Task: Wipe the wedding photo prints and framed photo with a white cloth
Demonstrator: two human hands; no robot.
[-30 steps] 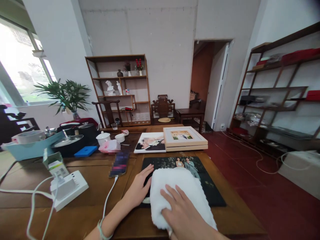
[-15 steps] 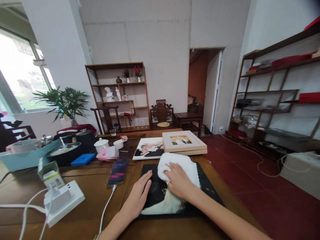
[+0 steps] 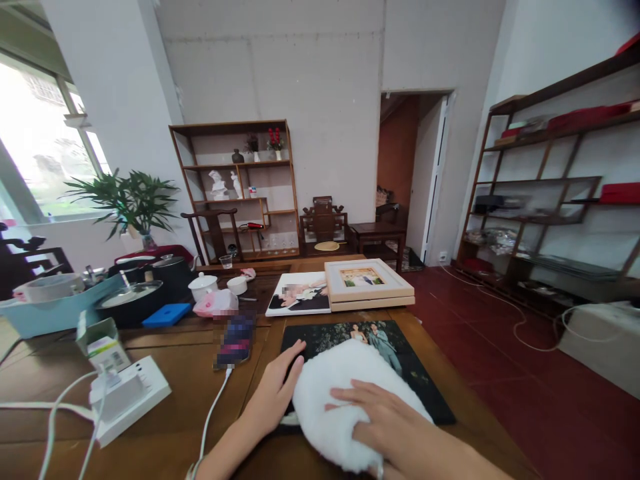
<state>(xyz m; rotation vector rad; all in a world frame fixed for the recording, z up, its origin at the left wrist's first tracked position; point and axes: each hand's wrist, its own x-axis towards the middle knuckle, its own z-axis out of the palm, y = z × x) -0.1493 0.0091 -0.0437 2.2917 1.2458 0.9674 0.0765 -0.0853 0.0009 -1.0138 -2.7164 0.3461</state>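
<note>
A dark photo panel (image 3: 400,363) showing a couple lies flat on the wooden table (image 3: 190,373) in front of me. My right hand (image 3: 385,417) lies flat on a fluffy white cloth (image 3: 335,393), fingers stretched out, pressing it onto the near half of the panel. My left hand (image 3: 275,390) rests open on the panel's left edge, fingers together and flat, holding it still. Beyond the panel lie an unframed photo print (image 3: 300,293) and a light wooden framed photo (image 3: 367,280) stacked on another frame.
A phone (image 3: 235,339) with a white cable lies left of the panel. Further left sit a white power strip (image 3: 135,393), a small box (image 3: 103,343), a blue tray (image 3: 55,310), a black pot (image 3: 135,297) and white cups (image 3: 205,287). Shelves line the walls; red floor to the right.
My right hand has drawn the white cloth back from the panel's far end to its near end. The left hand has stayed on the panel's left edge.
</note>
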